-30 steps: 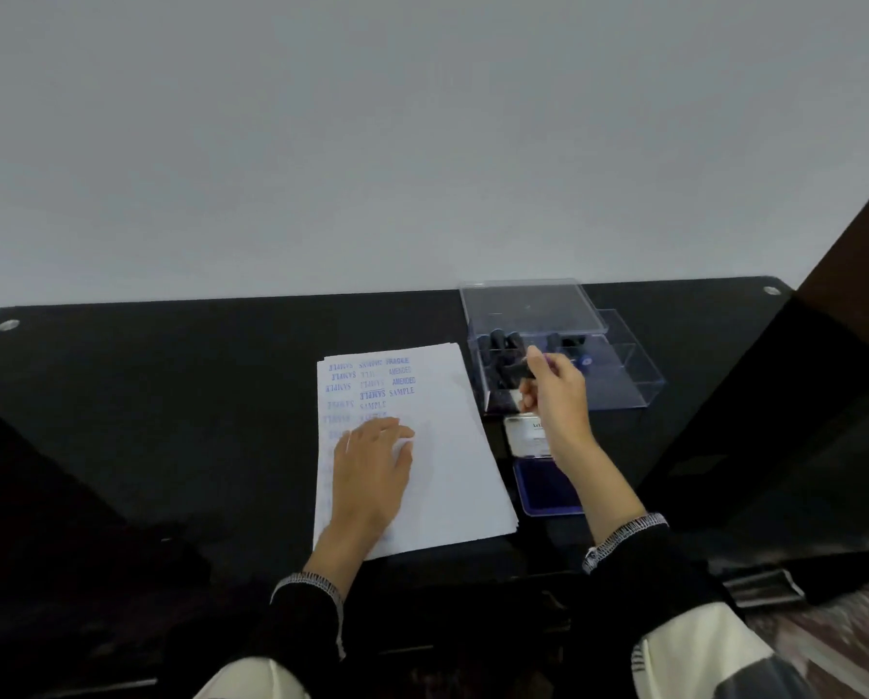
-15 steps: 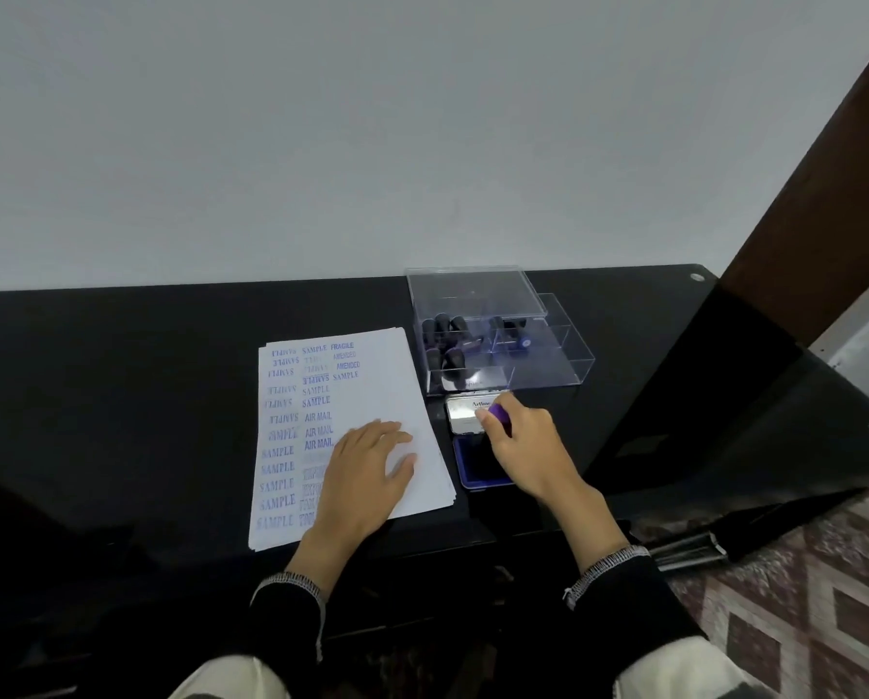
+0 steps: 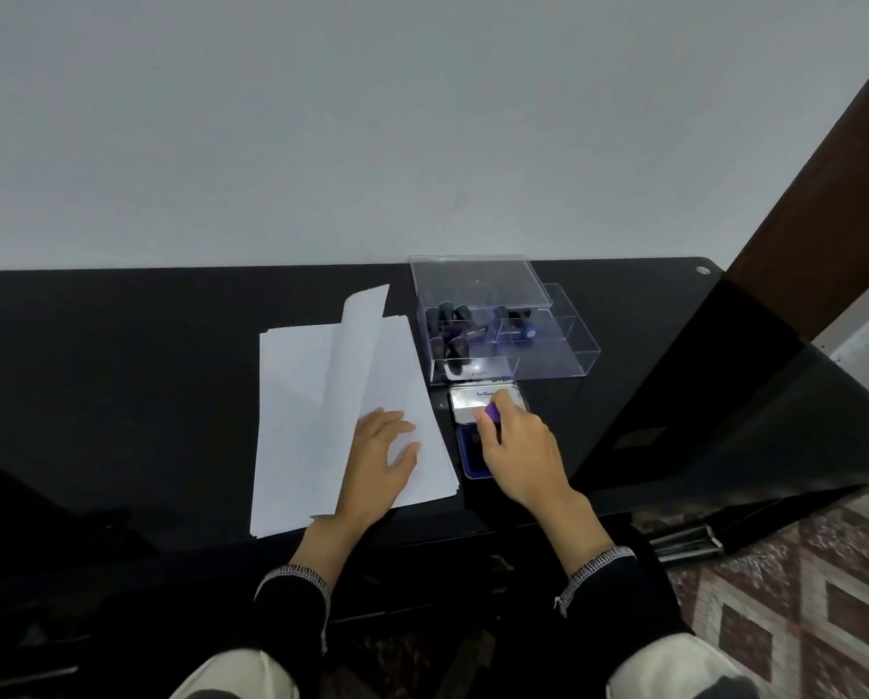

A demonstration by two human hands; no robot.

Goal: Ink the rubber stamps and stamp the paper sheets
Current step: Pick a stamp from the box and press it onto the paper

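A stack of white paper sheets (image 3: pixel 301 396) lies on the black table (image 3: pixel 119 370). The top sheet (image 3: pixel 356 345) is lifted and curls over towards the left, showing a blank sheet beneath. My left hand (image 3: pixel 382 461) lies flat on the stack near its front right corner. My right hand (image 3: pixel 518 456) pinches a purple rubber stamp (image 3: pixel 492 412) over the blue ink pad (image 3: pixel 470 454), whose open silver lid (image 3: pixel 472 401) lies just behind it.
A clear plastic organiser box (image 3: pixel 548 355) with several dark stamps (image 3: pixel 450 330) stands behind the ink pad, its lid (image 3: pixel 477 282) resting on top at the back. The table's right end meets a dark glass panel and a brown door frame.
The printed top sheet has been turned up and over to the left, so a blank sheet now shows. My right hand stays at the ink pad with the stamp.
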